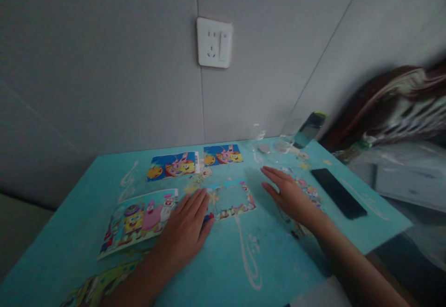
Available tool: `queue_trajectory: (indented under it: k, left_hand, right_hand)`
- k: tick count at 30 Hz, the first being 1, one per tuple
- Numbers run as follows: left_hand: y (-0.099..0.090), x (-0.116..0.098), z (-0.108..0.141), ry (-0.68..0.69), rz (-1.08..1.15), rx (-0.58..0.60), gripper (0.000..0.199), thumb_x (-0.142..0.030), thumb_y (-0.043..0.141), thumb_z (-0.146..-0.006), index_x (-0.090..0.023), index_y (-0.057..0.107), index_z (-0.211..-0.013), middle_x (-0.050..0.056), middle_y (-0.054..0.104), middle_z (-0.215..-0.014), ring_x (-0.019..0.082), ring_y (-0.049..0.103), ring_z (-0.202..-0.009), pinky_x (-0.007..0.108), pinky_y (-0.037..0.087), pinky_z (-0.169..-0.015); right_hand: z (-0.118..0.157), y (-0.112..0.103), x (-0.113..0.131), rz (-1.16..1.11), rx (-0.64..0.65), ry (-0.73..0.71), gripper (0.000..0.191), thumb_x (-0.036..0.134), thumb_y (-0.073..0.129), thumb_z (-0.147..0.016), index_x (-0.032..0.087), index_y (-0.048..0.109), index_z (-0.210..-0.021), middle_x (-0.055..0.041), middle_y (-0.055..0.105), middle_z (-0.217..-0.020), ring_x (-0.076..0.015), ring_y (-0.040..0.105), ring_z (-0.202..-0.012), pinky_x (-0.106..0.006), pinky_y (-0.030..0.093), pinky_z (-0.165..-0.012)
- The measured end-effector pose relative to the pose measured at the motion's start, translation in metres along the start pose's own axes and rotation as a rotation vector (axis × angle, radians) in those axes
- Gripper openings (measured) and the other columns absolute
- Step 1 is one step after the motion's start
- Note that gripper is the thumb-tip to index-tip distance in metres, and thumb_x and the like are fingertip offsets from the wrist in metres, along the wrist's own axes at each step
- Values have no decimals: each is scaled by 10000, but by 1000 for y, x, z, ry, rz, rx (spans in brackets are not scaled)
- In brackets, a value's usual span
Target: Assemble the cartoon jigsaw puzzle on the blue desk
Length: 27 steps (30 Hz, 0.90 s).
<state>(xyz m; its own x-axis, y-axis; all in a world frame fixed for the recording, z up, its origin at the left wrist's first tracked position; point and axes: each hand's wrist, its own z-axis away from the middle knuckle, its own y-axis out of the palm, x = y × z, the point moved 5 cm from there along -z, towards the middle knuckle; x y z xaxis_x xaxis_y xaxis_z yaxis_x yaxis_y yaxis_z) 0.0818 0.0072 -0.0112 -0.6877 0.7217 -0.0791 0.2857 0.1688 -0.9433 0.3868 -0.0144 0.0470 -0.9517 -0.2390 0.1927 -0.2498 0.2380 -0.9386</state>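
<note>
Open lane over the turquoise tabletop point(265, 235) between the bare left hand point(190, 221) and bare right hand point(288, 194)
A pale grey panelled wall point(139, 88) closes the back; far right, a dark, green-rimmed container point(310, 129) and what seem clear plastic cups point(284, 144) obstruct.

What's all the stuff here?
wall socket: 1, white, on grey wall
table: 1, turquoise, centre
far pictures: 2, mostly blue, table's back
long picture: 1, multicoloured, left
cartoon border: 1, multicoloured, centre
cartoon sheet: 1, yellow-green, front left
cartoon pieces: count unclear, multicoloured, centre right
black slab: 1, black, right
clear containers: count unclear, colourless, back right
dark container: 1, black-green, back right
striped thing: 1, brown-white, far right
left hand: 1, bare, centre
right hand: 1, bare, right
</note>
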Motion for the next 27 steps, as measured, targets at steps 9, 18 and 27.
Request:
queue_trajectory:
  k: [9, 18, 27]
  left_hand:
    - [20, 12, 5, 100, -114, -100, 644, -530, 486, -1003, -195, 400, -1547, 111, 442, -1588, 324, 462, -1433, 521, 375, -1183]
    - [6, 7, 6, 81, -157, -50, 708, -499, 499, -981, -311, 246, -1615, 102, 278, -1672, 369, 474, -1415, 599, 424, -1132]
    - [0, -18, -22, 106, -127, -13, 732, -498, 491, -978, -287, 217, -1624, 93, 147, -1710, 384, 329, -1508, 611, 385, -1170]
  right_hand:
    - [130, -55, -196, 245, 48, 605, 683, 532, 578, -915, 172, 520, -1492, -193, 680, -1323, -381, 658, -1155, -514, 492, -986]
    - [117, -47, -216, 183, 50, 611, 659, 556, 630, -864, 205, 596, -1421, -172, 720, -1198, -331, 672, -1040, -434, 474, -903]
    - [120, -38, -219, 214, -14, 671, 778, 602, 591, -840, 85, 561, -1420, -213, 696, -1086, -349, 648, -972, -453, 469, -870]
